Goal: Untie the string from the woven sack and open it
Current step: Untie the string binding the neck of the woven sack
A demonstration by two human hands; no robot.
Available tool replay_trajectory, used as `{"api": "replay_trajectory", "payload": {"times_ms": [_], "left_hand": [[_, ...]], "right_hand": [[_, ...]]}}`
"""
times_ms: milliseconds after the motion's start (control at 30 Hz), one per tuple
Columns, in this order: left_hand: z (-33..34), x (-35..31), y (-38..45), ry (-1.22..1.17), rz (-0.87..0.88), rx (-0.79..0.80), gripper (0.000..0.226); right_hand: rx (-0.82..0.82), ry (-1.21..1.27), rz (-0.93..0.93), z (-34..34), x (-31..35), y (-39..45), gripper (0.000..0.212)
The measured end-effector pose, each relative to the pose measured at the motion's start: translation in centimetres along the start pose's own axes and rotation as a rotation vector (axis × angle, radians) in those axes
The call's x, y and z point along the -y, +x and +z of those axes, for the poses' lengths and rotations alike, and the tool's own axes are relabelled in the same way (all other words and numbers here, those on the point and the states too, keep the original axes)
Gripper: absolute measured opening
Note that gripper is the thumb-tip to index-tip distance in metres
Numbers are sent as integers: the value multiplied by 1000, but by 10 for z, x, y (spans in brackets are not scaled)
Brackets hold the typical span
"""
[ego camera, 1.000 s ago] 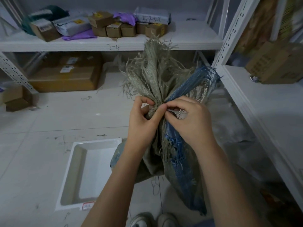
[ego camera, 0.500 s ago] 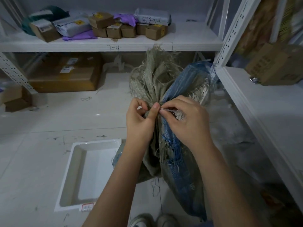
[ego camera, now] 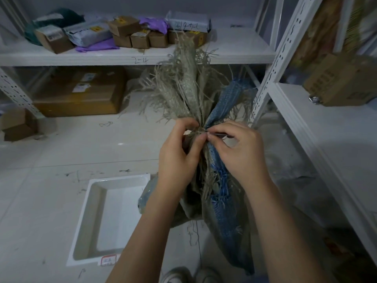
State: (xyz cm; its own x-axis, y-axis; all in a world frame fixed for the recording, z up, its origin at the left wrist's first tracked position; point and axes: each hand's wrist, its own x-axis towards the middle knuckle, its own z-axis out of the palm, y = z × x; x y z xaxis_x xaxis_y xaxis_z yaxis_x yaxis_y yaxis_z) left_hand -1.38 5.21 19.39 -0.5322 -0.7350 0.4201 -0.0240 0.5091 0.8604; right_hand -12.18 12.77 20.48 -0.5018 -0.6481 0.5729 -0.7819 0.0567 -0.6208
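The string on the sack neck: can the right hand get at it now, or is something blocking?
Probably yes. The right hand already has its fingertips at the string where the woven sack is cinched; the left hand pinches beside it, not over it.

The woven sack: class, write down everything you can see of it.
The sack is coarse woven stuff, grey-tan with a blue stripe, frayed all over. It stands upright on the floor, its neck gathered and bound by string, the loose top fanning out above in ragged strands. The left hand and right hand pinch at the tie. It is not yet open.
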Motion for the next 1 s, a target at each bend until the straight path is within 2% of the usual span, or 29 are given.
{"api": "replay_trajectory", "payload": {"times_ms": [133, 367, 800, 1000], "left_hand": [[4, -2, -2, 138, 142, -62, 18], [3, -2, -3, 144, 310, -143, 20], [6, -6, -2, -48, 129, -58, 15], [6, -1, 0, -18, 91, 21, 12]], "right_hand": [[-23, 54, 15, -2, 3, 1, 6], [-49, 179, 6, -9, 11, 2, 9], [0, 155, 8, -20, 4, 0, 9], [44, 76, -23, -22, 2, -1, 7]]}}
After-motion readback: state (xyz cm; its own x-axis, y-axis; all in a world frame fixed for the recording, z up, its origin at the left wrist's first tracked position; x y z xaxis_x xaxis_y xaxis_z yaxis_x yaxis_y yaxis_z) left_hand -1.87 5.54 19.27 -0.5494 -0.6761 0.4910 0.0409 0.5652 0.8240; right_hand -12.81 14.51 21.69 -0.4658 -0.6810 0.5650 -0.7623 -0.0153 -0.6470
